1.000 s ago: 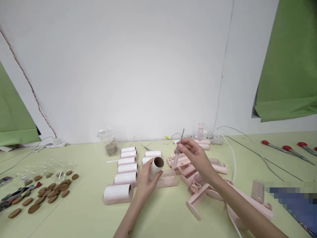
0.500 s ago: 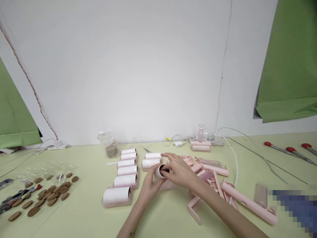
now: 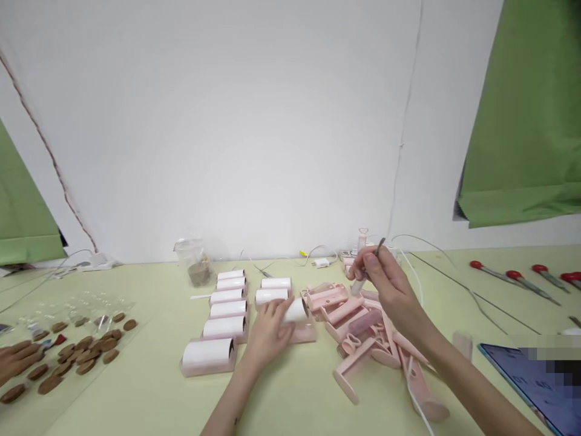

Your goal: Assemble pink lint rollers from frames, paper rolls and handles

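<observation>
My left hand [image 3: 267,330] is closed round a white roll [image 3: 296,310], just above a pink holder [image 3: 303,332] on the table. My right hand [image 3: 384,281], raised over the pile of pink plastic parts [image 3: 363,321], pinches a thin dark-tipped tool [image 3: 380,244]; a small whitish piece [image 3: 357,286] shows below its fingers. Left of my left hand, a column of several white rolls in pink holders [image 3: 224,327] runs back from a nearer one [image 3: 207,354]. Two more white rolls [image 3: 272,295] lie just behind my left hand.
Brown discs [image 3: 86,354] and clear plastic covers lie at the left, with another person's hand [image 3: 20,361] beside them. A clear bag [image 3: 198,269] stands near the wall. Red-ended tools [image 3: 531,283], cables and a phone [image 3: 526,375] are at the right.
My right hand has left the roll and moved right, now holding a thin tool. My left hand has lowered the roll, which now lies sideways. Another person's hand has appeared at the left.
</observation>
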`<action>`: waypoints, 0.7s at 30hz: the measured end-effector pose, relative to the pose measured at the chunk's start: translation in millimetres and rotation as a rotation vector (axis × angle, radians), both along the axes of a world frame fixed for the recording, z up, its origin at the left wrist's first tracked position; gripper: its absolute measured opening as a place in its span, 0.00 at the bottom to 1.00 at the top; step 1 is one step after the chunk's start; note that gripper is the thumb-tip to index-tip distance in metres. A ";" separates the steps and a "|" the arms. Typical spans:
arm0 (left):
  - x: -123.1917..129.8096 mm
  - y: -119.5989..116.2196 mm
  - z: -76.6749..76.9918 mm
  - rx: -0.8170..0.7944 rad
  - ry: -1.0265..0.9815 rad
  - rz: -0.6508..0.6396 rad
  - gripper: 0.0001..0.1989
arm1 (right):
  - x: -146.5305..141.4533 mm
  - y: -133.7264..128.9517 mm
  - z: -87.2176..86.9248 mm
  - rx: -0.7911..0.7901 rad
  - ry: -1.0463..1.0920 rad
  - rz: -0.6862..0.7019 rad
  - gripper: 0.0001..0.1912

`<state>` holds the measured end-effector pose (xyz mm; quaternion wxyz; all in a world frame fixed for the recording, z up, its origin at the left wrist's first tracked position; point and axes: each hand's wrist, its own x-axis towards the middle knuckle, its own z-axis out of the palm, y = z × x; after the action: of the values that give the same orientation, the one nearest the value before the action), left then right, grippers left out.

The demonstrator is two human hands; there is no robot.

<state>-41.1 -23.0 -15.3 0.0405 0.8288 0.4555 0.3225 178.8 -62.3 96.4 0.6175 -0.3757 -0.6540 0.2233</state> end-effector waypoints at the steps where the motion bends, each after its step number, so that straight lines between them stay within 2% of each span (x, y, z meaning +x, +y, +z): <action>1: 0.2 -1.0 -1.3 -0.024 0.081 -0.009 0.22 | 2.9 0.2 -4.9 -0.032 -0.024 -0.003 0.12; 5: -0.3 -3.1 -7.8 -0.075 0.202 -0.031 0.23 | 12.7 -3.5 -35.2 -0.174 -0.146 -0.023 0.13; 8: -6.0 -0.7 -11.5 -0.052 0.238 0.008 0.19 | 38.2 -17.8 -56.9 -0.220 -0.263 -0.261 0.17; 11: -14.7 4.5 -15.1 0.011 0.279 0.123 0.20 | 94.1 -39.9 -70.4 -0.265 -0.365 -0.555 0.19; 13: -19.3 8.5 -18.1 0.042 0.297 0.182 0.21 | 144.8 -55.7 -75.8 -0.405 -0.382 -0.725 0.12; 15: -21.7 12.0 -20.8 0.059 0.319 0.206 0.20 | 197.9 -71.2 -81.8 -0.543 -0.430 -0.899 0.14; 17: -22.3 13.9 -22.4 0.070 0.337 0.212 0.19 | 244.2 -85.6 -91.4 -0.641 -0.489 -1.004 0.14; 19: -22.0 13.9 -22.3 0.066 0.348 0.218 0.18 | 275.9 -97.6 -105.0 -0.730 -0.531 -0.960 0.12; 21: -21.8 12.6 -20.9 0.049 0.353 0.221 0.18 | 290.2 -106.4 -120.4 -0.746 -0.605 -0.863 0.12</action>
<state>-62.8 -10.4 -36.2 -0.0956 0.8182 0.5355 0.1860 469.0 -168.7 -24.1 0.2681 -0.8407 -0.4676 0.0516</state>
